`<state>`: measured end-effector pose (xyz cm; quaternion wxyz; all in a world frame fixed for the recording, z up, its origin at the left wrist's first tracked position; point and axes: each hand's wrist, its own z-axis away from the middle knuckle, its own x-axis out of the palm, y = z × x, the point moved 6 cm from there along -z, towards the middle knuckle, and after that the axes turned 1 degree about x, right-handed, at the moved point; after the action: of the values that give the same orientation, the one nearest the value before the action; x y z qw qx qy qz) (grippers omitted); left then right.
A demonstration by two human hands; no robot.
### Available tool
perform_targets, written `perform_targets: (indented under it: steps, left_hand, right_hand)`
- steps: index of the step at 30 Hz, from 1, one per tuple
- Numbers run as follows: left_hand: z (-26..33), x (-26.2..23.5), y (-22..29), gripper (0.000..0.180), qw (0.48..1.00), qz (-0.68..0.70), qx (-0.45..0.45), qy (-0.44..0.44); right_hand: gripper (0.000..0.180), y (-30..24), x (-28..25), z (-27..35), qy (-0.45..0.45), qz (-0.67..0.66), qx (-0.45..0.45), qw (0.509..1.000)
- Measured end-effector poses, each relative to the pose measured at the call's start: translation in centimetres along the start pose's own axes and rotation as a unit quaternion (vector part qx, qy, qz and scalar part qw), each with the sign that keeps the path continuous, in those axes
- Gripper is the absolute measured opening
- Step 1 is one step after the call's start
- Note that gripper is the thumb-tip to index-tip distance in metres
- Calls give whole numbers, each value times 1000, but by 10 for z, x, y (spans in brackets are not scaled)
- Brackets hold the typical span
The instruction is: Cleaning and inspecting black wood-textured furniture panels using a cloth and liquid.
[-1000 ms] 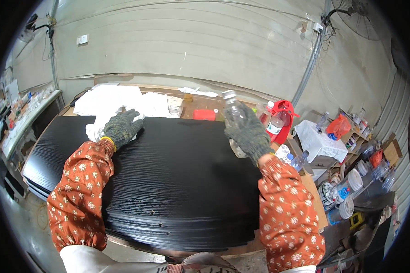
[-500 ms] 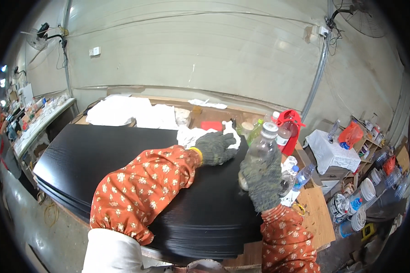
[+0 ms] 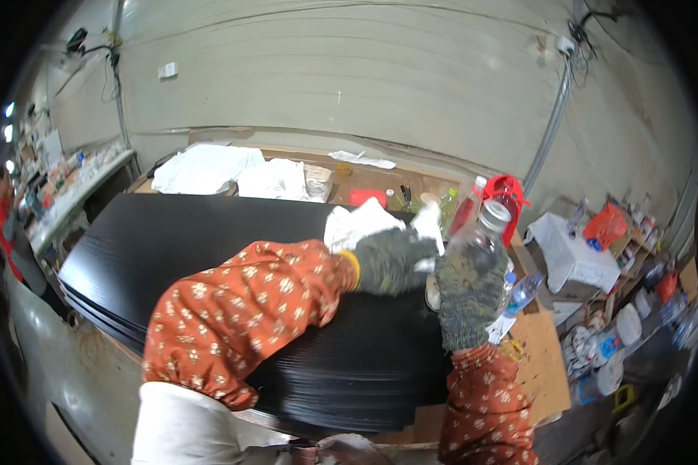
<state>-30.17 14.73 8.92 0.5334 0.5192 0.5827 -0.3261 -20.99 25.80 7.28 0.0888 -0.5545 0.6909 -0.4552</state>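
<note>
Black panel stack (image 3: 178,248), concrete wall (image 3: 349,85).

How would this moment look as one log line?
left hand: holds white cloth | right hand: holds clear bottle | both over black panel

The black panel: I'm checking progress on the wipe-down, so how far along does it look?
Done: hard to judge; the black panel looks evenly dark, with no wet patch visible. In hand: the left hand presses a white rag near the panel's right end, and the right hand holds a clear bottle upright beside it. Left: probably the near right corner, hidden by the sleeves.
</note>
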Motion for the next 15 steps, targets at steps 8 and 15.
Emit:
perform_targets:
  steps: [8, 15]
  left_hand:
    - [66, -50, -131, 46, 967, -23, -253, 32]
    - [-1, 4, 30, 48, 995, -61, 78, -3]
  right_hand:
    - [40, -31, -48, 18, 157, 140, -85, 974]
    - [61, -47, -140, 87, 237, 359, -85, 899]
